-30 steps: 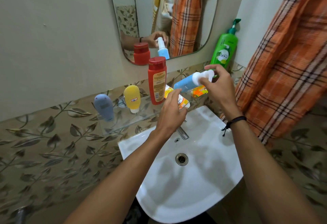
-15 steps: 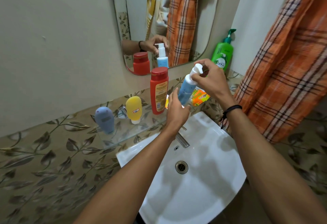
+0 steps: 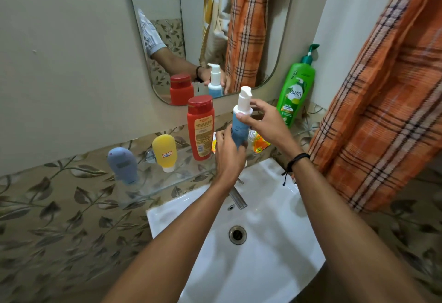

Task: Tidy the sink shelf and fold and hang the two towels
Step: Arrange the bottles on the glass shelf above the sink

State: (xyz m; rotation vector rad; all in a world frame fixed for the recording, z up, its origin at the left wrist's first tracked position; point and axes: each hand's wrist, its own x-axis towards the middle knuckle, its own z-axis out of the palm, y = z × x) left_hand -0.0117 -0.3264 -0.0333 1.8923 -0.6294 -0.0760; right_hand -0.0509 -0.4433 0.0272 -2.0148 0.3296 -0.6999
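Observation:
A blue pump bottle with a white pump head stands upright over the glass sink shelf. My left hand grips its base and my right hand holds its upper body near the neck. To its left on the shelf stand a red bottle, a yellow tube and a pale blue tube. Orange sachets lie behind the blue bottle. A green pump bottle stands at the shelf's right end. An orange checked towel hangs at the right.
A white basin with a steel tap sits below the shelf. The mirror above reflects my arm, the bottles, the orange towel and a yellow-and-white cloth. Leaf-patterned tiles cover the lower wall.
The blue pump bottle went from lying tilted in my right hand to upright over the shelf. My left hand closed round its base and my right hand slid down from the pump head.

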